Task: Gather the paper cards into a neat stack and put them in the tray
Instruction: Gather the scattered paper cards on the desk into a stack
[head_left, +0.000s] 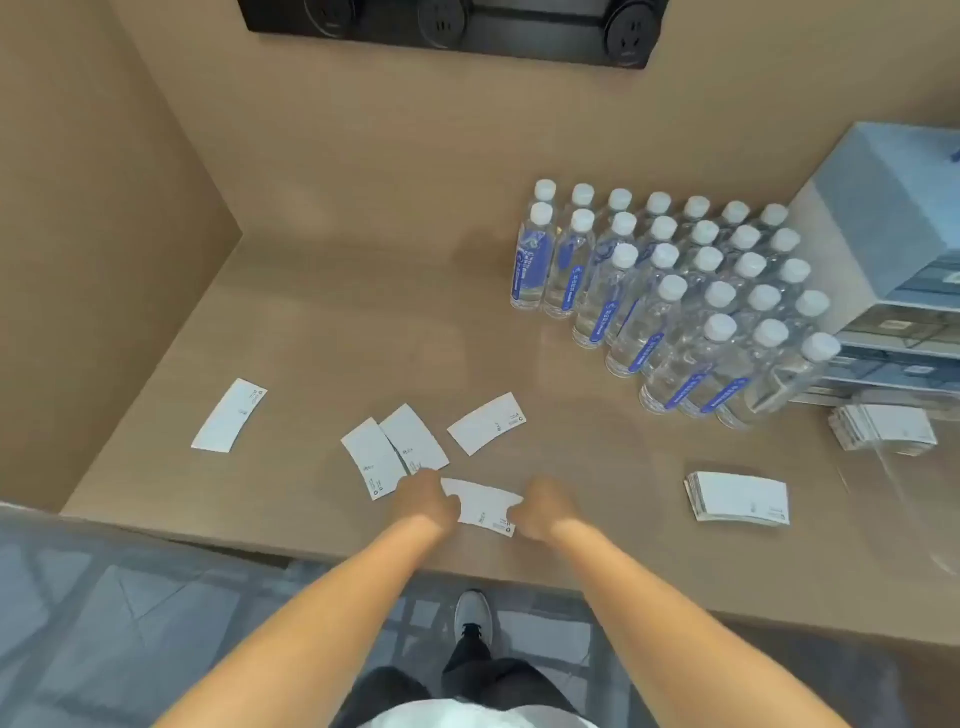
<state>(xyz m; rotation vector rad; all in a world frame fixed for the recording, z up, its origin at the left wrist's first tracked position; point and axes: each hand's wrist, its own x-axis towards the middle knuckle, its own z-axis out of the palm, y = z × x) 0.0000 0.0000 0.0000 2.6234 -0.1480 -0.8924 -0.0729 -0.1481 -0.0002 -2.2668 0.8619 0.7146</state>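
Several white paper cards lie loose on the tan table. One card (484, 505) near the front edge is pinched at both ends, my left hand (427, 503) on its left end and my right hand (544, 506) on its right. Two overlapping cards (395, 451) lie just behind my left hand, another card (487, 423) sits further back, and a lone card (228, 415) lies far left. A neat stack of cards (740, 498) rests to the right. A clear tray (914, 467) at the right edge holds a second stack (883, 427).
A block of several water bottles (675, 291) with white caps stands at the back right. Beside it rises a pale drawer unit (893, 249). A black socket panel (452, 26) is on the back wall. A side wall closes the table's left.
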